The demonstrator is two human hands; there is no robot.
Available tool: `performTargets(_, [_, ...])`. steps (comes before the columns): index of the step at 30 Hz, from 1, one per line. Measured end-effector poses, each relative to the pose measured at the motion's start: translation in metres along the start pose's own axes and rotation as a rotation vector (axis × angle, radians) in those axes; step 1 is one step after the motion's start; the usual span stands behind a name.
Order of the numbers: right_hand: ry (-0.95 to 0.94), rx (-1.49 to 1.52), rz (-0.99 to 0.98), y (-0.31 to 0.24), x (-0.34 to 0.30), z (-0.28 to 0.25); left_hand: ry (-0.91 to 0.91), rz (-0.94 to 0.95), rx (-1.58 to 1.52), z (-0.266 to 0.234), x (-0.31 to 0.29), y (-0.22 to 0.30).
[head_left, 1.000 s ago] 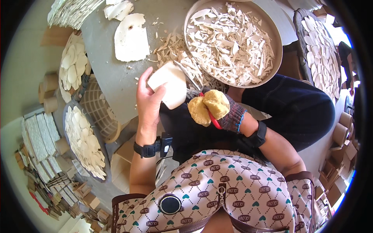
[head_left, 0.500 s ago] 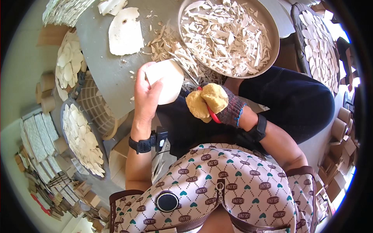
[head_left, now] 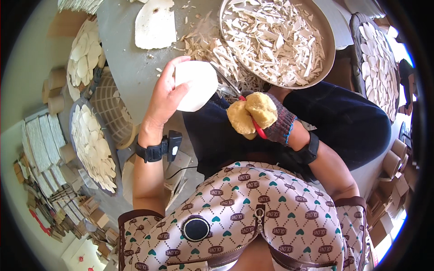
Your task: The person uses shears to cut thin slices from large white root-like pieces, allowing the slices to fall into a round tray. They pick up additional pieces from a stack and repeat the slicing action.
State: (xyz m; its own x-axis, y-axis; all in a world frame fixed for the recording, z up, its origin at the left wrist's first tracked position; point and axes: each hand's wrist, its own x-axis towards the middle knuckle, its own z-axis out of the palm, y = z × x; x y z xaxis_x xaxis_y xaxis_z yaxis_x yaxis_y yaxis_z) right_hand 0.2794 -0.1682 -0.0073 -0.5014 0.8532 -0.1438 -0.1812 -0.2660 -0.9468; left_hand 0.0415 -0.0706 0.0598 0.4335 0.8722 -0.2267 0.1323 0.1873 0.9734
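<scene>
My left hand (head_left: 162,100) pinches a thin, flat, whitish slice (head_left: 197,86) by its left side, thumb on top and fingers behind. The slice has a rounded outline; I cannot make out its material. In my right hand (head_left: 281,121), which wears a dark knitted glove, is a pair of scissors (head_left: 259,129) with red handles. Lumpy yellow padding (head_left: 260,109) around the handles hides most of the fingers. The scissor blades (head_left: 229,83) point up and left, close to the slice's right edge. Whether they touch it cannot be seen.
A large round tray (head_left: 333,49) of whitish offcuts stands ahead on a grey table (head_left: 120,58). Loose scraps (head_left: 210,47) heap beside it, and a bigger untrimmed slice (head_left: 155,27) lies to their left. Trays of rounded slices (head_left: 92,144) and a slatted basket (head_left: 108,108) stand at left.
The slice's outline was more angular and now looks rounder. My left hand has moved slightly up and left; the right hand with the scissors has shifted right, and the view has shifted too.
</scene>
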Motion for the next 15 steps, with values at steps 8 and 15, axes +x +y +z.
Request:
performTargets(8, [0.014,0.561,-0.046,0.002,-0.011,-0.012,-0.058,0.204,0.01,-0.01,-0.01,0.023])
performTargets(15, [0.194,0.446,0.034,-0.004,-0.018,-0.003,0.032,0.068,-0.319,-0.005,-0.025,0.016])
